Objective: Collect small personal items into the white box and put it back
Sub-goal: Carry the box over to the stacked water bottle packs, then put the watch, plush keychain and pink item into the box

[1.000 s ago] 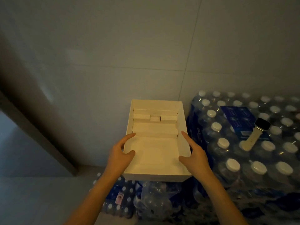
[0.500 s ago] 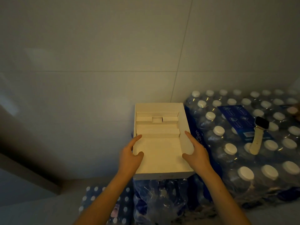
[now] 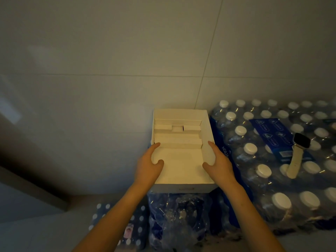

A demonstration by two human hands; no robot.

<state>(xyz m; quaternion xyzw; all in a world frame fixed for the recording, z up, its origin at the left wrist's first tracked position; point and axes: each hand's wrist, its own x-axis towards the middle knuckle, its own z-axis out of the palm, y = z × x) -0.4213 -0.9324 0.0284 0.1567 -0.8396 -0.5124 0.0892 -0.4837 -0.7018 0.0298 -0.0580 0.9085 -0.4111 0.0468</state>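
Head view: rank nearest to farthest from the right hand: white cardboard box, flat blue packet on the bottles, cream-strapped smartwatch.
1. White cardboard box: held by the right hand at its right wall.
2. Flat blue packet: to the right, on the wrapped water bottles.
3. Cream-strapped smartwatch: farthest right, lying across the packet's near end.

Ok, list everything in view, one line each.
white box: one, white, empty but for a card insert, by the wall.
bottle packs: several, clear wrap, white caps, right of and below the box.
blue packet: one, blue, flat on the right packs.
smartwatch: one, dark face, cream strap, on the blue packet.
wall: one, pale tiles, behind.
left hand: one, grips the box's left wall.
right hand: one, grips the box's right wall.
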